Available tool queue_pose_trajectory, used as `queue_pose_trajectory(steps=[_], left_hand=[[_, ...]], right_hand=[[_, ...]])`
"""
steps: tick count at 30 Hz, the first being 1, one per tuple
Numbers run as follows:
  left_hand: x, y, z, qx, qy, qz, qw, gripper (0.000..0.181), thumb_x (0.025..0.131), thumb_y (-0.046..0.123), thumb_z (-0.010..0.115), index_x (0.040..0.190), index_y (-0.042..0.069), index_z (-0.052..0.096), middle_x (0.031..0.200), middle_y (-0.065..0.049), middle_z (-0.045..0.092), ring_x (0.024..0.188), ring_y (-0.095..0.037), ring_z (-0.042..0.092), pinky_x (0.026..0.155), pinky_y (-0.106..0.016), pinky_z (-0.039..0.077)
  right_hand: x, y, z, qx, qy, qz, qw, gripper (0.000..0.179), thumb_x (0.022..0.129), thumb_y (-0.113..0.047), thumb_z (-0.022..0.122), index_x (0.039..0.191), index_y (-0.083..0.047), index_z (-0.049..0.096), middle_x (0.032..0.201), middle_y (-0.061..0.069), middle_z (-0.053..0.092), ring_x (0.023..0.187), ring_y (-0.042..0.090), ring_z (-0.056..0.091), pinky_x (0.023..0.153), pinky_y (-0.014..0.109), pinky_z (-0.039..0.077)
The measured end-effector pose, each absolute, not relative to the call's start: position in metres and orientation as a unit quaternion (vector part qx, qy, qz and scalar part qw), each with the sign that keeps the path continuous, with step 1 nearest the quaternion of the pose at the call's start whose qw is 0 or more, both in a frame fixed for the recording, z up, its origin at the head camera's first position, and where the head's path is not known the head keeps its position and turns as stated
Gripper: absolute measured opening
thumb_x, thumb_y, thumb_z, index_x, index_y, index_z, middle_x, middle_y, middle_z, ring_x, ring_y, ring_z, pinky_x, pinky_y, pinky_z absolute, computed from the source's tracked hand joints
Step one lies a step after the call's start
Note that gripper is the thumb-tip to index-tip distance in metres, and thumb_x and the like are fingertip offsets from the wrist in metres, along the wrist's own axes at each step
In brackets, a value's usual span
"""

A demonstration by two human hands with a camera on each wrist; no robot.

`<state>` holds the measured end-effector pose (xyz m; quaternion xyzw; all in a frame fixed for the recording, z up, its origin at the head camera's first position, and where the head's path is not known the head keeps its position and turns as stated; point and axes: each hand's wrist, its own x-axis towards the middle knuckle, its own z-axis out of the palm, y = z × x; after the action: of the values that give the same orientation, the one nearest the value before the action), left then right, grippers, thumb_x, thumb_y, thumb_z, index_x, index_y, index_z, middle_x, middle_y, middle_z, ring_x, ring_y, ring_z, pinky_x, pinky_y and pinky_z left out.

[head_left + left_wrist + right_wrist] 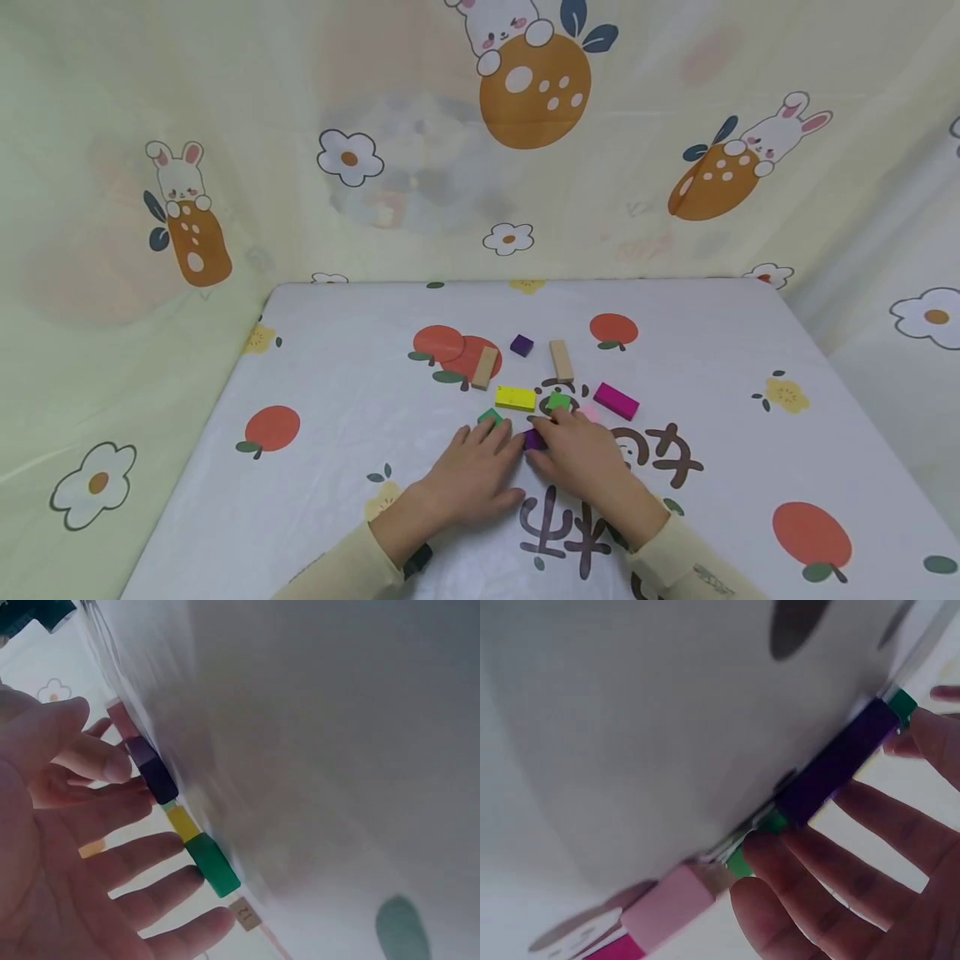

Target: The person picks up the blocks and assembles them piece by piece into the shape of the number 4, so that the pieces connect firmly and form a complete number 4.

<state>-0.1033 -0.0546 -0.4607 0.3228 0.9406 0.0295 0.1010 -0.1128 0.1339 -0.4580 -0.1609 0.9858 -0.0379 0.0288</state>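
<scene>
Small coloured blocks lie in a loose group on the table. My left hand [476, 475] is spread low over the table, fingers fairly straight, fingertips at a green block [491, 416]. In the left wrist view those fingers reach the green block [214, 866]. Between both hands lies a purple block [534, 439], with fingertips of each hand beside it. My right hand [588, 458] stretches its fingers along the purple block [840, 761] in the right wrist view, partly covering it. Just past its fingertips are a light green block [558, 401] and a pink block [590, 414].
Beyond the hands lie a yellow block [515, 398], a magenta block [617, 400], two wooden blocks, left [484, 367] and right [561, 361], and a dark purple block [522, 345]. The table [337, 358] carries a printed cloth; a patterned curtain [420, 250] hangs behind.
</scene>
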Motion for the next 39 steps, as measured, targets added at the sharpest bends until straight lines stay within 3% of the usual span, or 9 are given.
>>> queue_pose_trajectory(steps=[5, 14, 24, 39], left_hand=[[-0.103, -0.055, -0.46, 0.324, 0.94, 0.027, 0.102, 0.073, 0.098, 0.057, 0.06, 0.158, 0.018, 0.044, 0.165, -0.007, 0.04, 0.153, -0.031, 0.036, 0.119, -0.055, 0.039], [-0.104, -0.055, -0.461, 0.331, 0.939, 0.017, 0.091, 0.071, 0.097, 0.056, 0.061, 0.155, 0.018, 0.048, 0.164, -0.006, 0.041, 0.152, -0.03, 0.038, 0.116, -0.053, 0.043], [-0.105, -0.055, -0.459, 0.329, 0.938, 0.022, 0.105, 0.07, 0.096, 0.055, 0.065, 0.155, 0.02, 0.049, 0.164, -0.006, 0.04, 0.152, -0.031, 0.037, 0.116, -0.055, 0.042], [-0.105, -0.054, -0.46, 0.326, 0.939, 0.012, 0.109, 0.068, 0.095, 0.055, 0.066, 0.153, 0.022, 0.051, 0.164, -0.005, 0.04, 0.153, -0.03, 0.037, 0.115, -0.055, 0.044]], right_hand=[[-0.115, 0.128, -0.464, -0.146, 0.988, -0.041, 0.04, 0.054, 0.089, -0.043, 0.079, 0.131, -0.011, 0.071, 0.117, 0.013, 0.067, 0.091, 0.025, 0.06, 0.079, 0.04, 0.062], [-0.117, 0.126, -0.464, -0.156, 0.986, -0.045, 0.033, 0.05, 0.088, -0.038, 0.08, 0.128, -0.009, 0.071, 0.132, 0.016, 0.064, 0.106, 0.032, 0.065, 0.089, 0.044, 0.061], [-0.112, 0.133, -0.46, -0.19, 0.98, -0.049, 0.027, 0.046, 0.089, -0.032, 0.079, 0.129, -0.012, 0.07, 0.126, 0.013, 0.065, 0.105, 0.029, 0.066, 0.09, 0.044, 0.06], [-0.105, 0.147, -0.459, -0.234, 0.968, -0.075, 0.054, 0.042, 0.09, -0.027, 0.079, 0.129, -0.013, 0.071, 0.138, 0.011, 0.063, 0.127, 0.032, 0.062, 0.104, 0.051, 0.054]])
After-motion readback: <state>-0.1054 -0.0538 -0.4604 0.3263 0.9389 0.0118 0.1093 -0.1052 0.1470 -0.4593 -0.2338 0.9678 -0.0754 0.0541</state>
